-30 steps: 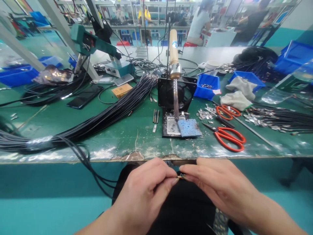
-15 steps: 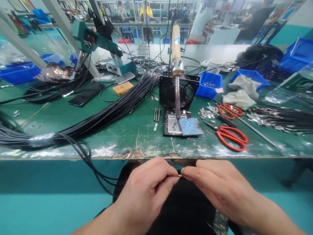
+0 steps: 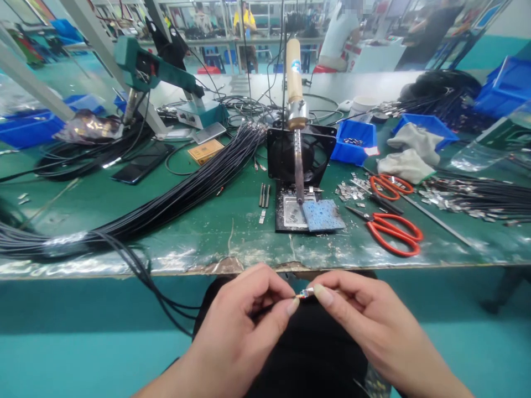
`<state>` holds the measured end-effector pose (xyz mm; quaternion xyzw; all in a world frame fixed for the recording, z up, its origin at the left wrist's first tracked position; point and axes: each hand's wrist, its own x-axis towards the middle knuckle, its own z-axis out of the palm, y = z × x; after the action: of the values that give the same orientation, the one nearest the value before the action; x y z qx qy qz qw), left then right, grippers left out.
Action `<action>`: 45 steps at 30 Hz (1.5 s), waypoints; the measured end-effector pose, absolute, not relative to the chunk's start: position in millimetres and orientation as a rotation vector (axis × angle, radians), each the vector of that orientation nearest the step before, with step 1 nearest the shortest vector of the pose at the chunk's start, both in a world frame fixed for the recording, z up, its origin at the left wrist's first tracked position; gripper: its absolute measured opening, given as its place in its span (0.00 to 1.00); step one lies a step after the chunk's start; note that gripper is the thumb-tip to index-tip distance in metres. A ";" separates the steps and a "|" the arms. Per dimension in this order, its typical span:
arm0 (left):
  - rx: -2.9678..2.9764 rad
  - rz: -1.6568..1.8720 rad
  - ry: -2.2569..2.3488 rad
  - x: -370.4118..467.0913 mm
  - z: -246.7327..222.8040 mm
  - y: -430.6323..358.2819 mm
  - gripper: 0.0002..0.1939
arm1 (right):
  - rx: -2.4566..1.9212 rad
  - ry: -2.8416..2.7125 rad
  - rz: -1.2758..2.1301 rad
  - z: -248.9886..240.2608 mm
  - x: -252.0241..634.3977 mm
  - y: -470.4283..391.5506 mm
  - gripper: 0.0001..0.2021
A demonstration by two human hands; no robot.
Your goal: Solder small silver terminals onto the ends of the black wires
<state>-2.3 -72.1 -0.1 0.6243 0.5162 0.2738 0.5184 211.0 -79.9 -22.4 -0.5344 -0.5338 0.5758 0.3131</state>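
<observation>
Over my lap, just off the front edge of the table, my left hand (image 3: 255, 318) pinches a black cable (image 3: 267, 307) near its stripped end. Short coloured wires (image 3: 300, 296) show past the left thumb. They run to a small silvery connector (image 3: 308, 292), which my right hand (image 3: 360, 318) grips between thumb and fingers. Both hands are closed, their fingertips close together. The far side of the connector is hidden by the right fingers.
Ahead stand a wooden-handled soldering iron (image 3: 296, 83), a black fan (image 3: 286, 157) and a blue sponge (image 3: 323, 215). Red-handled scissors (image 3: 396, 235) and metal pieces (image 3: 350, 190) lie right. A thick bundle of black cables (image 3: 166, 204) spans the left. A blue bin (image 3: 353, 148) sits behind.
My hands have moved slightly apart, and the right fingers have turned so the thumb faces me. The silvery connector and coloured wires now show between them.
</observation>
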 end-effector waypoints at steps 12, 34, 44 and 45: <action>1.048 0.606 1.091 2.1 8.7 -60.1 0.12 | -1.323 -1.300 1.490 -25.2 200.9 -84.5 0.09; 1.404 0.641 1.198 8.2 4.0 -71.4 0.08 | -1.135 -1.892 0.729 -17.8 206.6 -78.6 0.05; 1.489 0.499 1.194 3.1 11.5 -65.7 0.07 | -1.174 -2.044 0.994 -20.3 211.4 -76.4 0.09; 1.472 0.488 1.177 2.9 11.8 -64.9 0.07 | -1.176 -2.007 1.085 -20.8 211.5 -75.8 0.10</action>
<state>2.9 -64.9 11.8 0.6251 0.4999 0.2073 0.5625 211.5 -75.8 -20.8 -0.4392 -0.7497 0.4056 0.2837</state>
